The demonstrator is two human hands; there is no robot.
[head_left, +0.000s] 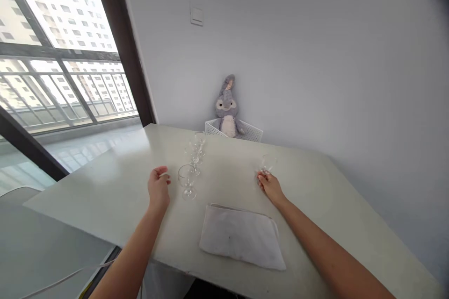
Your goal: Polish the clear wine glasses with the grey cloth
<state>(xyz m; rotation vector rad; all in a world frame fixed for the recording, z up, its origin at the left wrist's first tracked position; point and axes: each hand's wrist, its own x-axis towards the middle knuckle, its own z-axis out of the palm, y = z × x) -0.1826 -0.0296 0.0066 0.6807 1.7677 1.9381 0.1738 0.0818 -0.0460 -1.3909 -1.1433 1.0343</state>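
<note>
- Right hand (270, 188): fingers bunched around the low part of the held glass (269, 162); we read a narrow pinch, though the fingers hide the stem.
- Held glass sits on the right of the table (119, 196), beyond the cloth (242, 236); we can't tell whether its foot touches down.
- Step, our judgement: handling one glass by its lower part. Next move calls for a steady, light pinch, bowl kept level, clear of the others.
- Looks: clear, thin, colourless, rounded bowl; outline faint against the pale surface.
- Left hand (159, 188): fingers loosely curled, gap showing, nothing held; just beside the nearest glass (187, 177), which stands upright on its foot.
- Behind that, we see more glasses (197, 148), overlapping; count unclear.
- Cloth: whitish, folded, between the forearms.
- Far edge: plush toy (226, 110) in a white basket (253, 133).
</note>
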